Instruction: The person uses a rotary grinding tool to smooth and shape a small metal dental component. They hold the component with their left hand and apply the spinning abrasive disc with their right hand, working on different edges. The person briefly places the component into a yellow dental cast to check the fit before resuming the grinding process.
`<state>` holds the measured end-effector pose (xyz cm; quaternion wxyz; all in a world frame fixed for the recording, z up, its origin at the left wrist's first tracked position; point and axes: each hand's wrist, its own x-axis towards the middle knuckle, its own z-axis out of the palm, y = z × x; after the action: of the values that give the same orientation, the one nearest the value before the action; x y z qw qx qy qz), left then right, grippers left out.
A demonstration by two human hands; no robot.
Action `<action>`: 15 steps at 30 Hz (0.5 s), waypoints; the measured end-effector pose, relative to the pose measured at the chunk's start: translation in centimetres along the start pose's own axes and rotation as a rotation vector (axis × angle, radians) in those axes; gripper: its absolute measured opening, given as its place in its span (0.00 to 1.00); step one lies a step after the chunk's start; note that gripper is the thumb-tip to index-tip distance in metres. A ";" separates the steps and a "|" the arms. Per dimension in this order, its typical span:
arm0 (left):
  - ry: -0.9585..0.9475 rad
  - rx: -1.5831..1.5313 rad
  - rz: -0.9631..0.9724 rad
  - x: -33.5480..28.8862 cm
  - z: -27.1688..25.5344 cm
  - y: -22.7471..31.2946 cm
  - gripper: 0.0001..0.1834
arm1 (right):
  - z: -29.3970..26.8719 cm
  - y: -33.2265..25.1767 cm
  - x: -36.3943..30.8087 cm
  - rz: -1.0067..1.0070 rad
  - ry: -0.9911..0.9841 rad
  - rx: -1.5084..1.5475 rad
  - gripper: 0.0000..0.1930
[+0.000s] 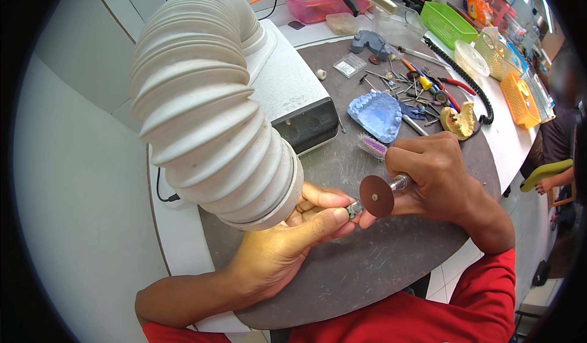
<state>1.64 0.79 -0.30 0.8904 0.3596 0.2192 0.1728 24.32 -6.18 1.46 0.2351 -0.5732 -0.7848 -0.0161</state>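
Observation:
Between the thumb and fingers of my left hand is a small silvery metal dental piece, partly covered by the fingertips. My right hand grips a rotary handpiece, its metal nose pointing left. Mounted on its tip, a thin reddish-brown cutting disc stands beside the metal piece; whether the two touch I cannot tell. Both hands are close together over the dark grey table top. Just beyond the right hand lies a purple-and-white bristle brush.
A ribbed white suction hose arches over my left hand. Behind the hands lie a blue dental cast, a yellowish cast and several burs and tools. Green and orange baskets line the far right. Another person's hand shows at right.

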 end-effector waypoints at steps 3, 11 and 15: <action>-0.005 -0.003 0.001 0.1 -0.1 -0.1 0.06 | 0.0 0.0 0.0 0.001 -0.004 0.002 0.28; -0.007 0.002 0.003 0.1 0.0 -0.2 0.06 | 0.1 0.0 -0.1 -0.016 -0.021 -0.005 0.28; -0.006 0.012 0.006 0.0 -0.1 -0.2 0.06 | 0.2 -0.1 0.0 -0.014 -0.014 0.001 0.28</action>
<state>1.63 0.72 -0.53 0.8882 0.3662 0.2168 0.1730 24.22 -6.17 1.32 0.2297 -0.5677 -0.7904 -0.0134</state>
